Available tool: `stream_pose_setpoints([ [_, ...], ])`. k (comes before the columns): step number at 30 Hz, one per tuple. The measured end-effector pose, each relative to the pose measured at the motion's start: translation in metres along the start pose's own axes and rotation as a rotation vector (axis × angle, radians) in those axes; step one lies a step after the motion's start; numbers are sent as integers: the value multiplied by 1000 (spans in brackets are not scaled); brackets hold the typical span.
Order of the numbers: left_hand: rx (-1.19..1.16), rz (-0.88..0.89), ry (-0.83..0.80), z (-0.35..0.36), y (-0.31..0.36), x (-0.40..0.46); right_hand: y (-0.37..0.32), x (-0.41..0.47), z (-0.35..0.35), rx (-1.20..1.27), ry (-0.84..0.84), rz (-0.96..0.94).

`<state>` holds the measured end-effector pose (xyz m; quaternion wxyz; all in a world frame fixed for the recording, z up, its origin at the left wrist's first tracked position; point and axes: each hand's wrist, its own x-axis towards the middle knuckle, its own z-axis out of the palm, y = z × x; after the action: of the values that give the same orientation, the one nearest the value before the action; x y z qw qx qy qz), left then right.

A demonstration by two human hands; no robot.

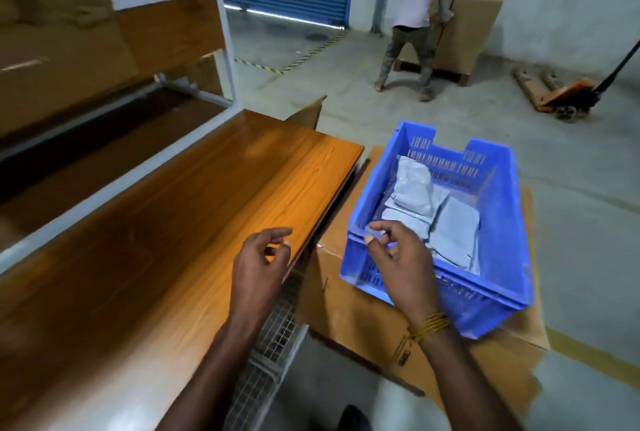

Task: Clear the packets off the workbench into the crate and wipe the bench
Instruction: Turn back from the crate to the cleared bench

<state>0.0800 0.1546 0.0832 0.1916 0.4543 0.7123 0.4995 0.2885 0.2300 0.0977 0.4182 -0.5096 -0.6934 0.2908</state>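
Both yr hands hold nothing, left hand (258, 266) loose-curled over the workbench (166, 209) edge, right hand (398, 250) over the crate (498, 223) rim w/ packets (433, 209) just beyond its fingertips, so fetch a cloth & wipe w/ flat palm.

The bench (180, 195) is showing glossy wood-grain laminate, catching the light. The crate (498, 223) is looking like smooth blue plastic with slotted walls, sitting on a matt brown cardboard box (349, 320); the packets (446, 223) inside are looking crinkled, pale grey plastic.
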Motion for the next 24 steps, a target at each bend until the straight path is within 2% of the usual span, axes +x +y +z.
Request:
stream_pose_setpoints([
  [5, 63, -120, 125, -56, -27, -42, -24, -22, 61, -24, -294, -79],
  [14, 141, -327, 464, -122, -45, -109, -83, -52, 137, -82, -683, -364],
  [21, 138, -507, 778, -126, -36, -168, -109, -77, 161, -8, -925, -555],
  [24, 156, -589, 855, -116, -32, -190, -109, -88, 165, 20, -1024, -611],
])
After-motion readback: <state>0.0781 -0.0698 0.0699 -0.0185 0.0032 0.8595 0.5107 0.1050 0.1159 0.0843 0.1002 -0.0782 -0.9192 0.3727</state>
